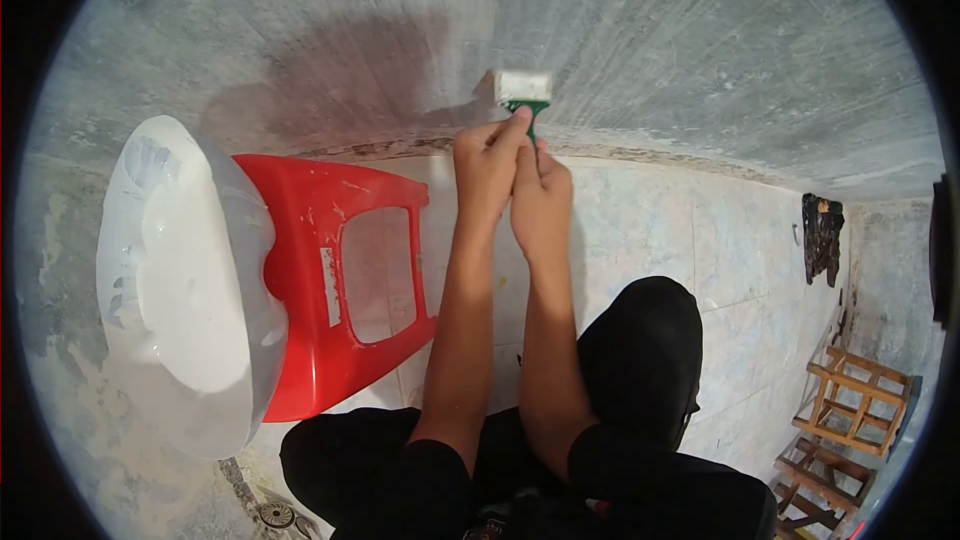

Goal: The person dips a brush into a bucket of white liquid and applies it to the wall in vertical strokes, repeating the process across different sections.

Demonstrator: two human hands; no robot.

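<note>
A paintbrush [524, 87] with a green handle and a pale, wide head is held up against the grey wall [640, 50], just above the floor line. My left hand [484, 165] is closed on the handle close to the head, its thumb along the green part. Lower on the same handle, my right hand [542, 202] is closed too, fingers curled round the end. The brush's head is slightly blurred. To the left, a translucent plastic container [262, 240] holds white paint [190, 280] and rests on a red plastic stool [300, 380].
Wooden frames [860, 405] stand by the right wall. A dark, crumpled item [823, 238] lies on the pale tiled floor [650, 230] at the right. A round drain cover [276, 514] is at the lower left. My bent knees flank my forearms.
</note>
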